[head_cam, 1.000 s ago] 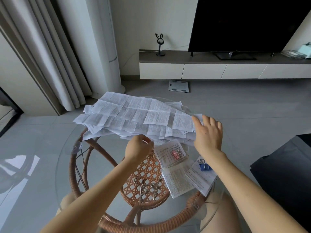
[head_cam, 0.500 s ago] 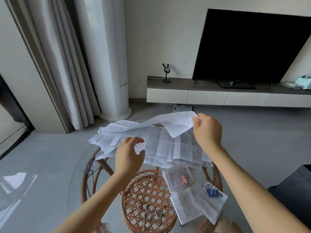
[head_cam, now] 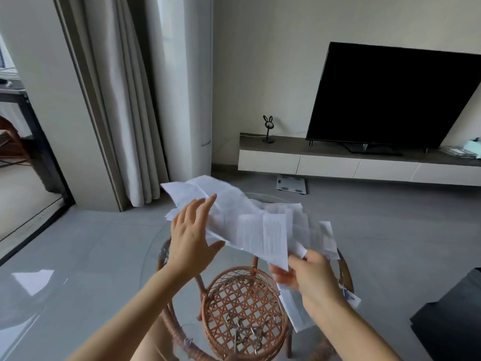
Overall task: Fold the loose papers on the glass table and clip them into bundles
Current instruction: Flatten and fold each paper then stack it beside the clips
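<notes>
Right hand (head_cam: 311, 278) pinched sheet (head_cam: 250, 230) by near corner, above counter (head_cam: 234, 259) — left hand (head_cam: 191, 238), fingers straight, lay flat against it. I feared one-corner grip slipping, sheet sagging — fold landing skewed.

Top white printed paper sheet (head_cam: 250, 227) is off the round glass table (head_cam: 234, 260) now. It lay flat 1 s ago, had its right edge peeled up at 0.5 s, and is now held in the air, sagging across. Right hand (head_cam: 309, 280) dropped from the far right edge to the near corner and pinches it. Left hand (head_cam: 191, 238) went from a fist at the pile's front to open, fingers spread against the sheet's left part. Head camera tilted up.
</notes>
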### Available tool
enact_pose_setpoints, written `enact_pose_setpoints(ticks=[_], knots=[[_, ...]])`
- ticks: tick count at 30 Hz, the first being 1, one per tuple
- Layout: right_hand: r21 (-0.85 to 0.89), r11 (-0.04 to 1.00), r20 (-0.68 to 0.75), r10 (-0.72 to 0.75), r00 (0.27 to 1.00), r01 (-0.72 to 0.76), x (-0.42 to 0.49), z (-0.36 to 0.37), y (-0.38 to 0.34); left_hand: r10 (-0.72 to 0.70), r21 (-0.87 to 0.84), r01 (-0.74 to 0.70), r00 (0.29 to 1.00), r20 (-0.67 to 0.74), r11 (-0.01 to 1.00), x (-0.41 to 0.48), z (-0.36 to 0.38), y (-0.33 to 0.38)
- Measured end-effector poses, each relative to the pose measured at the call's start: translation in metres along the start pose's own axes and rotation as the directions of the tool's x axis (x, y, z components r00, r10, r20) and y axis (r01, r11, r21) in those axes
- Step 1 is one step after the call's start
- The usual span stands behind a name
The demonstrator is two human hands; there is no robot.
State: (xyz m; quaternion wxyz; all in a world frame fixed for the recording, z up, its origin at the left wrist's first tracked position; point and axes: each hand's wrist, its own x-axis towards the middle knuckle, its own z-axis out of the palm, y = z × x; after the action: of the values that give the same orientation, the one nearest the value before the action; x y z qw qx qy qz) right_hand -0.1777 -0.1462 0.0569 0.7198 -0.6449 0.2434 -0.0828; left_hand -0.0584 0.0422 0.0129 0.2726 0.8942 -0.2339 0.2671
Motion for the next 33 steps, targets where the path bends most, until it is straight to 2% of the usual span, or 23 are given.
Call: enact_pose_setpoints(ticks=[2, 4, 7, 10, 12, 15, 17, 20, 23, 25, 27, 29, 32, 33], knots=[[-0.008, 1.000, 0.016, 0.022, 1.000, -0.022, -0.012, 0.003, 0.013, 0.021, 0.041, -0.024, 0.997, 0.076, 0.999, -0.006, -0.004, -0.008], [-0.018, 0.999, 0.042, 0.039, 0.998, -0.038, -0.023, 0.005, 0.024, 0.004, 0.082, -0.024, 0.973, 0.230, 0.996, -0.014, -0.011, -0.011], [-0.046, 0.999, 0.032, 0.030, 0.999, -0.029, -0.035, 0.004, 0.036, -0.099, 0.098, 0.060, 0.877, 0.470, 0.993, -0.034, -0.015, -0.018], [-0.072, 0.997, -0.012, 0.005, 1.000, -0.006, -0.040, -0.001, 0.043, -0.051, 0.083, 0.004, 0.819, 0.572, 0.997, -0.053, -0.015, -0.025], [-0.063, 0.998, -0.004, 0.015, 1.000, -0.015, -0.046, -0.003, 0.047, 0.003, 0.050, -0.037, 0.833, 0.553, 0.998, -0.065, -0.013, -0.025], [-0.062, 0.996, 0.038, 0.065, 0.997, -0.062, -0.056, -0.005, 0.053, 0.070, 0.022, -0.088, 0.906, 0.418, 0.996, -0.080, -0.004, -0.026], [-0.125, 0.992, 0.055, 0.043, 0.998, -0.036, -0.060, -0.010, 0.056, 0.031, 0.016, -0.040, 0.923, 0.384, 0.999, -0.084, -0.005, -0.024], [-0.300, 0.951, 0.109, -0.047, 0.993, 0.078, -0.061, -0.023, 0.061, -0.026, -0.039, 0.041, 0.944, 0.328, 0.998, -0.090, -0.010, -0.025], [-0.538, 0.798, 0.173, -0.209, 0.963, 0.270, -0.054, -0.034, 0.067, -0.090, -0.145, 0.160, 0.913, 0.399, 0.976, -0.096, -0.014, -0.031], [-0.624, 0.693, 0.254, -0.258, 0.932, 0.362, -0.048, -0.037, 0.069, -0.125, -0.221, 0.280, 0.838, 0.532, 0.934, -0.102, -0.016, -0.037], [-0.637, 0.626, 0.369, -0.265, 0.891, 0.449, -0.041, -0.036, 0.071, -0.122, -0.189, 0.305, 0.765, 0.632, 0.933, -0.109, -0.016, -0.042], [-0.650, 0.501, 0.518, -0.260, 0.815, 0.572, -0.033, -0.033, 0.075, -0.097, -0.175, 0.283, 0.736, 0.670, 0.943, -0.116, -0.015, -0.046], [-0.618, 0.226, 0.722, -0.218, 0.657, 0.753, -0.022, -0.028, 0.085, -0.109, -0.188, 0.326, 0.710, 0.696, 0.926, -0.121, -0.019, -0.050], [-0.593, 0.187, 0.759, -0.195, 0.622, 0.783, -0.020, -0.027, 0.090, -0.125, -0.173, 0.340, 0.699, 0.704, 0.924, -0.121, -0.021, -0.050]])
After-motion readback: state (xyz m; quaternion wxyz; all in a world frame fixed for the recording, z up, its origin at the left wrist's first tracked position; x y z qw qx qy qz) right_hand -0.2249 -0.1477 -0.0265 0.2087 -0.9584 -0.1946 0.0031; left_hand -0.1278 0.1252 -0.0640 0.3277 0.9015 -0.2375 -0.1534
